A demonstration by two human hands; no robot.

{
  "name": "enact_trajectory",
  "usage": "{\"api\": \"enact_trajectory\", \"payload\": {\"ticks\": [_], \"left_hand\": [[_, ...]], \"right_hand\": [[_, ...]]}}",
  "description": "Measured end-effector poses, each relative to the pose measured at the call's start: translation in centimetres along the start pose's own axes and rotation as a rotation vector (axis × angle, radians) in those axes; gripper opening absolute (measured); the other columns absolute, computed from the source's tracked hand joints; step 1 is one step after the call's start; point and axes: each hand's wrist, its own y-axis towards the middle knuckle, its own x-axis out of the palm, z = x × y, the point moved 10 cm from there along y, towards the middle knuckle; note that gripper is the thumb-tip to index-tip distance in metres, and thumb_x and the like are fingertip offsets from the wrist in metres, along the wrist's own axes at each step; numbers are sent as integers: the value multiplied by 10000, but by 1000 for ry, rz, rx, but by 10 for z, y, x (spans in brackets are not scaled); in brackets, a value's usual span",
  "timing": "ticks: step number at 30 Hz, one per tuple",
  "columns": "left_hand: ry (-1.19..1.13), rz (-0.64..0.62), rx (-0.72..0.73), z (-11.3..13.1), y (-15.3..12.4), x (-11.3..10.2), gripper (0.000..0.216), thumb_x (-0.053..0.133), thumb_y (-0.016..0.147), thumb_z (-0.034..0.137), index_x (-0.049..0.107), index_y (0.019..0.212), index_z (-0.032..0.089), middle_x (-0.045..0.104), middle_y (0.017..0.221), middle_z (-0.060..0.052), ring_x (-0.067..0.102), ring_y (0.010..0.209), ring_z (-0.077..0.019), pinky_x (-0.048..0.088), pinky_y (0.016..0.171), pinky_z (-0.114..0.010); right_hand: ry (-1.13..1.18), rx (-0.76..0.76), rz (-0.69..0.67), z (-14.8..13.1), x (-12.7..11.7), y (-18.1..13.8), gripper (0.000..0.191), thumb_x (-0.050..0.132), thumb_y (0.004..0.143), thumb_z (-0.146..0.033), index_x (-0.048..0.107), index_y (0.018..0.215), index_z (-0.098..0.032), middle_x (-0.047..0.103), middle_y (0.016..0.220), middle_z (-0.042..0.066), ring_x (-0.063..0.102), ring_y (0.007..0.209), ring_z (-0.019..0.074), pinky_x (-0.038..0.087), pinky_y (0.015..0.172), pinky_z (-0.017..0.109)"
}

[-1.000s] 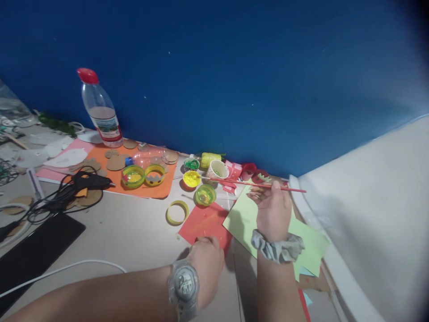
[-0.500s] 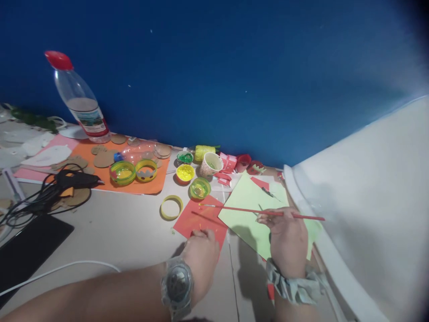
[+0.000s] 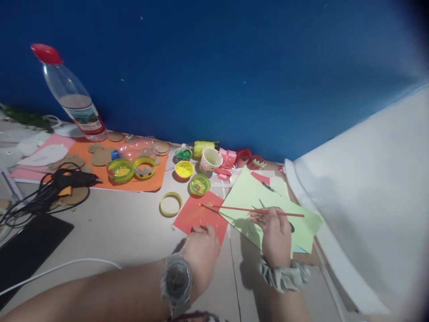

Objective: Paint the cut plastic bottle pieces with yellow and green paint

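Note:
My right hand [image 3: 275, 235] grips a thin red paintbrush [image 3: 251, 209], which lies nearly level with its tip over the red paper sheet [image 3: 197, 214]. This hand hovers over a light green paper sheet [image 3: 258, 201]. My left hand [image 3: 201, 252], with a watch on its wrist, rests curled on the near edge of the red sheet, fingertips pressing it down. A small green dish of paint [image 3: 199, 184] sits just beyond the red sheet.
A yellow paint dish [image 3: 184, 169], a paper cup [image 3: 210, 160], a yellow ring [image 3: 170, 204] and two rimmed lids [image 3: 130, 168] on orange paper lie beyond. A plastic bottle [image 3: 70, 96], a glue gun [image 3: 75, 179] with cables and a dark slab [image 3: 30, 248] are at left. A white board [image 3: 368, 201] rises at right.
My right hand has drawn back from near the cup toward me, bringing the brush tip down over the red sheet. The left hand stays on the red sheet.

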Motion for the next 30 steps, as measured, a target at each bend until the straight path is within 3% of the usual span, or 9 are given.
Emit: {"api": "enact_trajectory", "payload": {"ticks": [9,15,23,30], "left_hand": [[-6,-12,-4,1,-1,0,385,579,861,184,579,1211,23,584,1124,-247,650,1025,-351,574,728,-368],[-22,-13,-16,0,-1,-1,390,581,856,175,575,1220,35,564,1179,-251,650,1030,-338,578,731,-360],[-24,2,-21,0,0,-1,342,560,860,135,588,1186,35,570,1146,-233,661,970,-302,573,707,-333],[-28,1,-15,0,0,0,361,580,858,159,581,1192,23,573,1142,-238,658,974,-319,575,713,-352]], "right_hand": [[-82,-48,-34,-3,-7,-7,340,604,877,-534,574,830,-198,650,731,-14,661,642,150,577,684,319],[-140,-124,-173,-14,-1,-18,315,527,940,-499,594,882,-197,652,744,19,661,709,176,571,705,348],[-204,-157,-234,-24,1,-28,283,492,966,-458,599,918,-201,649,798,36,627,718,172,548,728,366],[-264,-156,-335,-33,7,-32,226,473,988,-391,595,900,-223,551,642,-27,528,599,129,442,609,279]]}}
